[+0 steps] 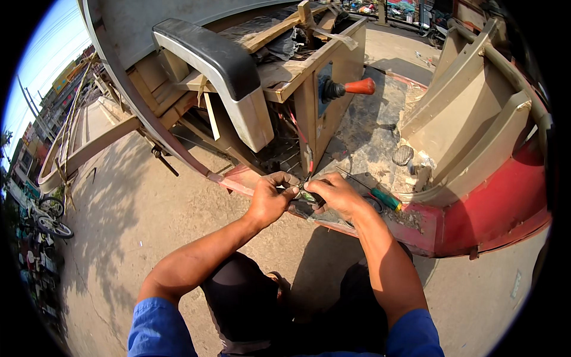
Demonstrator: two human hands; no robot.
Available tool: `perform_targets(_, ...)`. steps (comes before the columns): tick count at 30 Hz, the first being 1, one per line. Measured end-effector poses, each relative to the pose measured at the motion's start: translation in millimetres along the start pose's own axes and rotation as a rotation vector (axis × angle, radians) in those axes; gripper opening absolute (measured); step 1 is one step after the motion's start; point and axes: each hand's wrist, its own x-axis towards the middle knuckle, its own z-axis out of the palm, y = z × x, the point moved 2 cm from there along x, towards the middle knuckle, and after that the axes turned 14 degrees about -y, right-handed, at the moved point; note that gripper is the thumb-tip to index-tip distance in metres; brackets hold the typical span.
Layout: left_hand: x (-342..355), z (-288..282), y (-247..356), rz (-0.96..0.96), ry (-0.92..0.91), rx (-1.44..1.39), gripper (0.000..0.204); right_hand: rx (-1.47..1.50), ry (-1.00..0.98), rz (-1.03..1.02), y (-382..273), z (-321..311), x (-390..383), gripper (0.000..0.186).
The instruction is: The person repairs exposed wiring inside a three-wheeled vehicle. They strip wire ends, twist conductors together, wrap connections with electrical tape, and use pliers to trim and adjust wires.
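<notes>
Both hands meet in front of the open vehicle, fingertips almost touching. My left hand [269,196] is closed in a pinch on the end of a thin wire. Beside it, my right hand [339,195] also pinches at the wire, its fingers curled. The red and black wires [310,156] run down to the fingertips from inside a tan box. Between the hands shows a small green and dark piece [307,196], too small to make out. A screwdriver [385,199] with a green handle lies on the vehicle's floor, just right of my right hand.
A black-topped grey armrest [208,65] juts out above my left hand. The tan box [339,77] carries a lever with a red knob [360,87]. A pedal [402,156] stands on the dusty floor panel. Red bodywork [493,208] curves at the right; bicycles [53,220] stand far left.
</notes>
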Motion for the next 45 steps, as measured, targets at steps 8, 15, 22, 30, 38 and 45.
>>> perform_targets(8, 4, 1, -17, 0.055, -0.054, 0.165, 0.009, 0.354, 0.192, 0.059, -16, 8, -11, 0.04)
perform_targets(15, 1, 3, -10, -0.128, -0.015, -0.047, 0.011, 0.392, 0.136, -0.176, -10, -6, -6, 0.014)
perform_targets(22, 5, 10, 3, -0.169, 0.01, 0.126, 0.024, 0.507, -0.025, -0.333, -4, -6, 3, 0.009)
perform_targets(30, 5, 11, -4, -0.183, 0.098, -0.105, 0.039, 0.31, 0.144, -0.112, 12, 5, 14, 0.02)
perform_targets(38, 1, 8, 9, -0.313, 0.094, -0.36, 0.039, 0.151, 0.002, -0.059, 13, 15, 16, 0.029)
perform_targets(45, 0, 0, -2, -0.267, -0.039, -0.287, 0.036, 0.037, 0.056, 0.008, 7, 1, 6, 0.035)
